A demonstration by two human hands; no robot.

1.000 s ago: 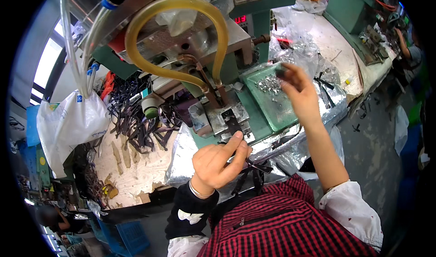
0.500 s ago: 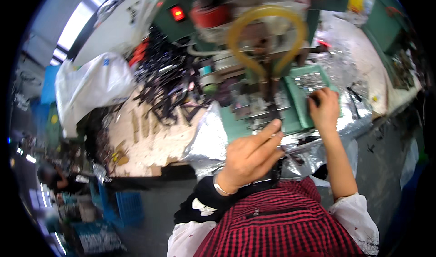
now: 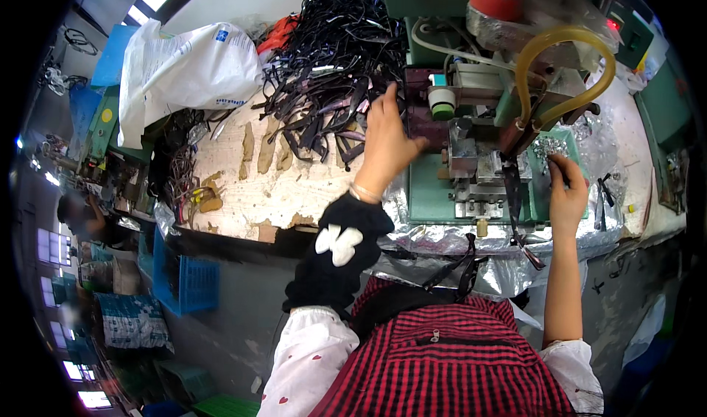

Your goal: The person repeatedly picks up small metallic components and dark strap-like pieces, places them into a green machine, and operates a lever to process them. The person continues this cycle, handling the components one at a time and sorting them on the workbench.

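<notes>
My left hand point(image 3: 389, 143) is open, fingers stretched and thumb apart, at the right edge of a heap of black straps point(image 3: 335, 64). Whether its fingertips touch the straps I cannot tell. My right hand point(image 3: 568, 200) reaches over a green tray point(image 3: 574, 149) of small shiny metal pieces point(image 3: 546, 146). Its fingers are bent together at the tips; anything between them is too small to make out. Between my hands stands a green bench press point(image 3: 431, 203) with a metal fixture point(image 3: 471, 167). A black strap point(image 3: 514, 196) hangs down from the fixture's front.
A yellow hose point(image 3: 524, 64) loops above the fixture. Several black straps point(image 3: 465, 266) hang over the foil-covered front edge point(image 3: 434, 251). A white plastic bag point(image 3: 184, 75) lies at the far left of the worn table point(image 3: 243, 203). A blue crate point(image 3: 197, 276) stands below.
My left hand has left the fixture and moved left and away from me to the strap heap, opening out. My right hand stays at the tray. The whole view has shifted leftward.
</notes>
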